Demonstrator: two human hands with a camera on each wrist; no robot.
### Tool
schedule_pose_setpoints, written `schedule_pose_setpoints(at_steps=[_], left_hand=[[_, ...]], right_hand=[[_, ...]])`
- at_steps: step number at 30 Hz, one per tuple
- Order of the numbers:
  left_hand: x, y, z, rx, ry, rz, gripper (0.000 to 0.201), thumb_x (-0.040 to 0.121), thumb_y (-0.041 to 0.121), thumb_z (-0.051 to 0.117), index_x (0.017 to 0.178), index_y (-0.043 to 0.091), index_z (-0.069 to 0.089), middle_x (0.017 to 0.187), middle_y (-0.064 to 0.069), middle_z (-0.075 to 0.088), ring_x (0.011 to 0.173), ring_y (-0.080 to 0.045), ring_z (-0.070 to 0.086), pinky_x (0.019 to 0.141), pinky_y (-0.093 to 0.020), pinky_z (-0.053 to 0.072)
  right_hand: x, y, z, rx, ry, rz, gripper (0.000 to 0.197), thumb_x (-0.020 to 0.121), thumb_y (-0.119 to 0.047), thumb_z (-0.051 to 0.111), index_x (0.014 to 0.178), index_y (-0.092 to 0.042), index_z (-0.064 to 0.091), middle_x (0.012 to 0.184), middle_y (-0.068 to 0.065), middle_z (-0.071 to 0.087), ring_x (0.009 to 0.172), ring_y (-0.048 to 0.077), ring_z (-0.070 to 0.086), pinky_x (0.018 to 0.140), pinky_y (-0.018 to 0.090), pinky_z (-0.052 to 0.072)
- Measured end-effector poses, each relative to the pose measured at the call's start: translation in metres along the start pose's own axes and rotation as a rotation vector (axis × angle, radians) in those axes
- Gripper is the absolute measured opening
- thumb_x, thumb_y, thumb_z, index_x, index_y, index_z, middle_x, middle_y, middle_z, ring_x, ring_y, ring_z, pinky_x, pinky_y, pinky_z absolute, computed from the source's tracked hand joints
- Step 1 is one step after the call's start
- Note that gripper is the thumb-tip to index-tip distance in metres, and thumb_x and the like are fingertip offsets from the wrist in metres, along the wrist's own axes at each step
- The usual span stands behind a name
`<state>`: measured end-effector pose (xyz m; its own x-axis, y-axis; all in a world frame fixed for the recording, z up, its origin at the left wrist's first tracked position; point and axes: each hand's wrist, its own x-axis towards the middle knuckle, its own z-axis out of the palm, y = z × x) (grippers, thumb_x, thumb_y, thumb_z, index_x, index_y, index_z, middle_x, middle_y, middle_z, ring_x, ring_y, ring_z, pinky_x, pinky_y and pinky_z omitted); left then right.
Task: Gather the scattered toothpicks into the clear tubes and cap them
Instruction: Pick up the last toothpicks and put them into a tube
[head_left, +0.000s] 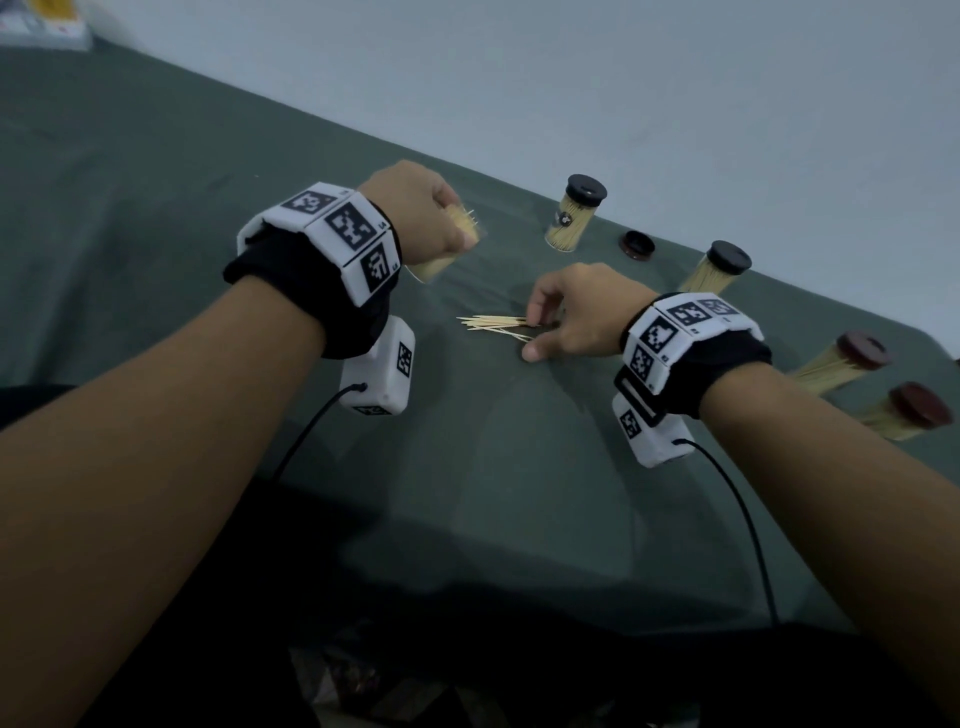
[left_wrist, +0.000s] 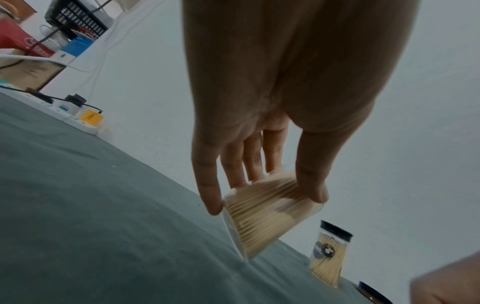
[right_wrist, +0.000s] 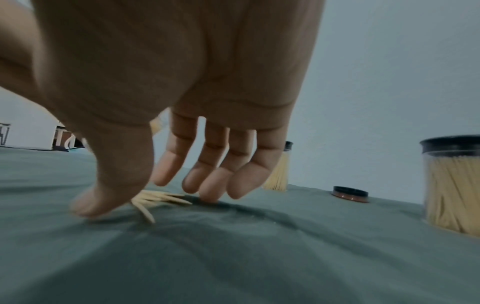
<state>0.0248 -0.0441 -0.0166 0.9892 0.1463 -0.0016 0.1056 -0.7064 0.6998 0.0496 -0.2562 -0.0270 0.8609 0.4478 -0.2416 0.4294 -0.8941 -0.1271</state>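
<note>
Reaching palm-down over the grey-green cloth (head_left: 156, 208), the right hand (head_left: 576, 312) spreads loose, nearly straight fingers (right_wrist: 207, 164) over a small pile of loose toothpicks (head_left: 493, 325), its thumb and one fingertip touching the fabric and nothing gripped. Farther left, the left hand (head_left: 415, 213) holds a tilted, uncapped clear tube (left_wrist: 265, 214) full of toothpicks between thumb and fingers. Beyond stand a loose cap (head_left: 638, 244) and two black-capped tubes (head_left: 574, 213), one with a round label too blurred to read.

your left hand (head_left: 415, 208) tilts an uncapped clear plastic tube (left_wrist: 270, 214) packed with toothpicks; loose pale wooden toothpicks (head_left: 493, 325) lie fanned on the cloth.
</note>
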Motion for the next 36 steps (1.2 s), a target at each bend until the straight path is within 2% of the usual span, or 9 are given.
schedule_pose_setpoints(at_steps=[4, 7, 10, 14, 17, 21, 27, 33, 36], left_hand=[[-0.001, -0.001, 0.000, 0.002, -0.003, 0.001, 0.046, 0.082, 0.037, 0.074, 0.125, 0.027, 0.061, 0.125, 0.003, 0.062, 0.112, -0.017, 0.058, 0.093, -0.027, 0.044], [-0.002, -0.001, 0.001, 0.014, -0.006, 0.009, 0.045, 0.082, 0.037, 0.073, 0.125, 0.026, 0.062, 0.125, 0.002, 0.062, 0.112, -0.017, 0.058, 0.090, -0.026, 0.042], [-0.002, -0.001, 0.002, 0.027, -0.010, 0.017, 0.046, 0.083, 0.036, 0.073, 0.125, 0.025, 0.062, 0.126, 0.001, 0.061, 0.113, -0.018, 0.058, 0.091, -0.027, 0.043], [-0.002, -0.002, 0.001, 0.032, -0.006, 0.013, 0.046, 0.082, 0.037, 0.074, 0.124, 0.025, 0.062, 0.125, 0.002, 0.062, 0.112, -0.018, 0.058, 0.094, -0.028, 0.045], [-0.002, -0.001, 0.001, 0.038, -0.003, 0.013, 0.046, 0.082, 0.037, 0.074, 0.124, 0.026, 0.062, 0.125, 0.002, 0.062, 0.113, -0.018, 0.058, 0.097, -0.030, 0.045], [-0.002, -0.001, 0.001, 0.044, 0.000, 0.017, 0.046, 0.082, 0.037, 0.074, 0.125, 0.025, 0.062, 0.126, 0.002, 0.062, 0.114, -0.019, 0.058, 0.099, -0.031, 0.045], [-0.005, -0.003, 0.000, 0.054, 0.003, 0.016, 0.045, 0.082, 0.037, 0.074, 0.124, 0.024, 0.063, 0.124, 0.001, 0.062, 0.113, -0.019, 0.058, 0.098, -0.030, 0.045], [-0.008, -0.006, -0.002, 0.112, 0.010, 0.025, 0.046, 0.084, 0.034, 0.072, 0.127, 0.023, 0.061, 0.127, 0.000, 0.061, 0.116, -0.020, 0.056, 0.085, -0.024, 0.039], [-0.008, -0.006, -0.004, 0.173, -0.005, 0.033, 0.047, 0.087, 0.029, 0.070, 0.131, 0.021, 0.058, 0.130, -0.002, 0.059, 0.118, -0.022, 0.054, 0.085, -0.026, 0.039]], right_hand=[[-0.002, 0.006, 0.003, -0.032, -0.038, 0.052, 0.043, 0.073, -0.040, 0.082, 0.110, -0.027, 0.064, 0.105, -0.006, 0.065, 0.100, 0.015, 0.061, 0.083, 0.024, 0.043], [0.003, 0.004, 0.003, -0.027, 0.006, 0.001, 0.057, 0.077, -0.032, 0.080, 0.129, -0.029, 0.058, 0.115, -0.005, 0.064, 0.103, 0.014, 0.058, 0.084, 0.021, 0.036], [0.011, -0.005, 0.006, 0.031, 0.052, -0.037, 0.047, 0.078, -0.024, 0.080, 0.122, -0.030, 0.066, 0.103, -0.005, 0.066, 0.091, 0.011, 0.058, 0.078, 0.021, 0.040], [0.021, -0.015, 0.010, 0.042, 0.072, -0.059, 0.033, 0.078, -0.019, 0.079, 0.110, -0.026, 0.073, 0.100, -0.002, 0.070, 0.094, 0.016, 0.063, 0.086, 0.028, 0.050], [0.024, -0.017, 0.013, 0.003, 0.079, -0.066, 0.029, 0.078, -0.019, 0.078, 0.104, -0.032, 0.075, 0.099, -0.003, 0.068, 0.089, 0.015, 0.061, 0.083, 0.028, 0.050], [0.025, -0.025, 0.014, -0.101, 0.081, -0.040, 0.021, 0.079, -0.024, 0.074, 0.096, -0.036, 0.076, 0.101, -0.001, 0.069, 0.094, 0.023, 0.063, 0.083, 0.038, 0.055], [0.025, -0.036, 0.006, -0.303, 0.081, -0.081, 0.020, 0.088, -0.024, 0.063, 0.103, -0.033, 0.074, 0.102, 0.006, 0.065, 0.094, 0.031, 0.062, 0.069, 0.033, 0.047], [0.021, -0.029, 0.010, -0.197, 0.086, -0.052, 0.018, 0.089, -0.021, 0.060, 0.100, -0.021, 0.075, 0.095, 0.012, 0.068, 0.088, 0.033, 0.064, 0.078, 0.038, 0.054], [0.017, -0.014, 0.005, -0.091, 0.104, -0.005, 0.014, 0.090, -0.021, 0.064, 0.095, -0.017, 0.076, 0.088, 0.008, 0.071, 0.087, 0.025, 0.065, 0.076, 0.030, 0.051]])
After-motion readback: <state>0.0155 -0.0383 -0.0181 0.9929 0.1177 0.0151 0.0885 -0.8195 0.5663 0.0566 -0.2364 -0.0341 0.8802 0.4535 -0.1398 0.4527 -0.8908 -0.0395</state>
